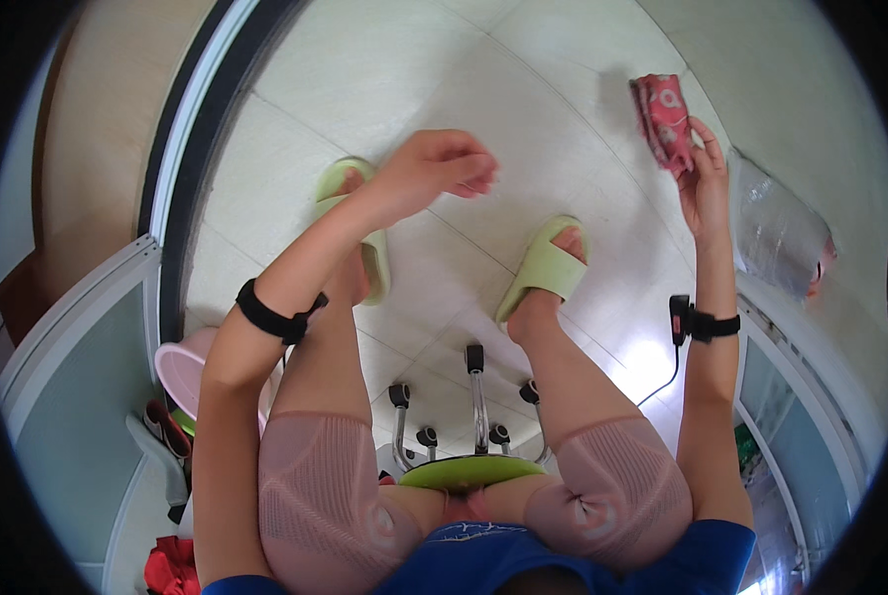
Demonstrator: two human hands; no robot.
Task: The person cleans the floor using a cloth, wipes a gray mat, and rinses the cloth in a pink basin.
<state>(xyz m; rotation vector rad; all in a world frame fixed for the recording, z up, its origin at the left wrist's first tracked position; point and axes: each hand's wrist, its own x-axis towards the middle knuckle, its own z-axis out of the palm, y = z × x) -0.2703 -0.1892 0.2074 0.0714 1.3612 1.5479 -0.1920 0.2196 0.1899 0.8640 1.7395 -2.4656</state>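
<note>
My right hand [704, 175] is shut on a folded pink-red cloth [665, 119] with a pale pattern, pinching its lower end at the upper right, above the floor. The cloth's far end points away from me. My left hand [447, 167] hangs in mid-air over the floor near my left foot, slightly blurred. Its fingers are curled in and I see nothing in them, though the palm side is partly hidden. Black straps circle both my forearms, and a cable runs from the device [679, 320] on the right one.
A clear plastic bag [778, 223] lies at the right. I sit on a green stool [473, 470] with chrome caster legs [477, 401], wearing green slippers [555, 260]. A pink basin [183, 364], a red cloth [172, 565] and framed glass panels [87, 401] are at the left.
</note>
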